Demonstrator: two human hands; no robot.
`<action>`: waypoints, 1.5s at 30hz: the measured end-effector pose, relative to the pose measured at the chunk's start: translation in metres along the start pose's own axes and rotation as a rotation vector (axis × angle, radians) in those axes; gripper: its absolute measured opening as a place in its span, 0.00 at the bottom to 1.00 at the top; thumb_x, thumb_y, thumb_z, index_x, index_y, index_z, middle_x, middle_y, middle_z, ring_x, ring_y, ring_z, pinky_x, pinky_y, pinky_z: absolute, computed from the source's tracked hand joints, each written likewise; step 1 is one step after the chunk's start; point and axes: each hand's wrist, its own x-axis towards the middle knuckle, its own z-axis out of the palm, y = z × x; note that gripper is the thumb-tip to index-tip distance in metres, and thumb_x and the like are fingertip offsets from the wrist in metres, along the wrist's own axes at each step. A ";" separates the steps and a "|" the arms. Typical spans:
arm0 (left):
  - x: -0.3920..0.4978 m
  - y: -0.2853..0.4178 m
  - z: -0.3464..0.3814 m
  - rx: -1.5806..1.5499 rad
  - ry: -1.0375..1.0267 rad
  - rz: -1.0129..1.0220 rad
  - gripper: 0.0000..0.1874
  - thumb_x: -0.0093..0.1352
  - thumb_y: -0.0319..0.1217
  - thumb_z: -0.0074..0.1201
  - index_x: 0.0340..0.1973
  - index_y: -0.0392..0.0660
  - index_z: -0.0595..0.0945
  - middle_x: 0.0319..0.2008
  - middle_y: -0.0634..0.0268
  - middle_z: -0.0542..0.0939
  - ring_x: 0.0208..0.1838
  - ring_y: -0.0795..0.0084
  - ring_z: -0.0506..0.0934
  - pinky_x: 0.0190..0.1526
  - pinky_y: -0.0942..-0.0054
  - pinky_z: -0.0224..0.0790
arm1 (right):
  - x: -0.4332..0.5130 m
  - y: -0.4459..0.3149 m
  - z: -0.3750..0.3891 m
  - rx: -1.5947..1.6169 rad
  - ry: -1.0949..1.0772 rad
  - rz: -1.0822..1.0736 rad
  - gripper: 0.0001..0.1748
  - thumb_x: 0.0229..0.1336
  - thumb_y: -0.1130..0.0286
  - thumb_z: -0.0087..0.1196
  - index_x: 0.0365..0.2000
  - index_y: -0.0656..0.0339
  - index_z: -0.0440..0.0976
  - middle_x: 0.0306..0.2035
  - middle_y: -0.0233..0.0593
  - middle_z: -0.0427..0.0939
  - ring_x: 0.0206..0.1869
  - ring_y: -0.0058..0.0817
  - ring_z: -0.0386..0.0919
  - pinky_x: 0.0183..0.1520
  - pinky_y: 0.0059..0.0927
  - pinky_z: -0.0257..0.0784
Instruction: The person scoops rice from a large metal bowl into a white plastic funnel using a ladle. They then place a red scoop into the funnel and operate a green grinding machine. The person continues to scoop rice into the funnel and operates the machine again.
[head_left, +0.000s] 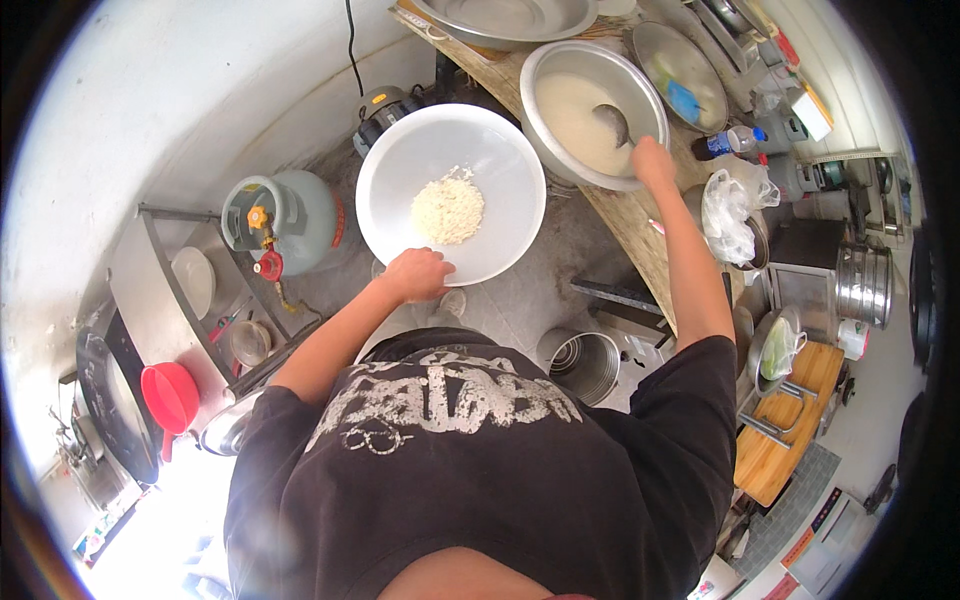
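Note:
My left hand (418, 274) grips the near rim of a wide white plastic basin (386, 169). A pale, crumbly heap of what looks like curd or grain (448, 208) lies in the middle of it. To the right, my right hand (654, 163) is closed around the handle of a metal ladle (613, 124), at the rim of a deep aluminium pot (531, 112). The ladle's bowl rests in the cloudy, off-white liquid (574, 112) that fills part of the pot. My fingers hide most of the handle.
The pot stands on a wooden table (626, 232) along the right. Beyond it are a lidded-looking metal pan (679, 67) and a bottle (727, 142). A gas cylinder (304, 217) stands left of the basin. A metal cylinder-shaped vessel (581, 360) is near my body.

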 end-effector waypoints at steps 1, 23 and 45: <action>0.000 0.000 0.000 -0.002 0.000 -0.004 0.17 0.60 0.41 0.57 0.43 0.52 0.80 0.36 0.61 0.78 0.44 0.59 0.77 0.44 0.60 0.72 | 0.001 -0.001 0.005 0.021 -0.012 0.002 0.13 0.51 0.70 0.45 0.32 0.63 0.79 0.36 0.57 0.79 0.40 0.50 0.79 0.43 0.49 0.73; 0.000 0.000 0.003 0.039 0.007 0.015 0.17 0.60 0.42 0.56 0.43 0.51 0.80 0.37 0.61 0.79 0.44 0.59 0.78 0.44 0.61 0.72 | -0.001 -0.010 -0.020 1.275 -0.588 0.373 0.06 0.55 0.70 0.50 0.27 0.61 0.74 0.14 0.24 0.65 0.10 0.12 0.50 0.12 0.21 0.41; -0.008 -0.001 -0.021 -0.263 0.016 0.103 0.28 0.62 0.51 0.55 0.50 0.44 0.78 0.45 0.55 0.79 0.47 0.51 0.76 0.48 0.60 0.70 | -0.180 -0.124 0.034 0.417 0.176 -0.518 0.09 0.56 0.71 0.49 0.37 0.62 0.72 0.23 0.45 0.77 0.25 0.40 0.78 0.29 0.42 0.72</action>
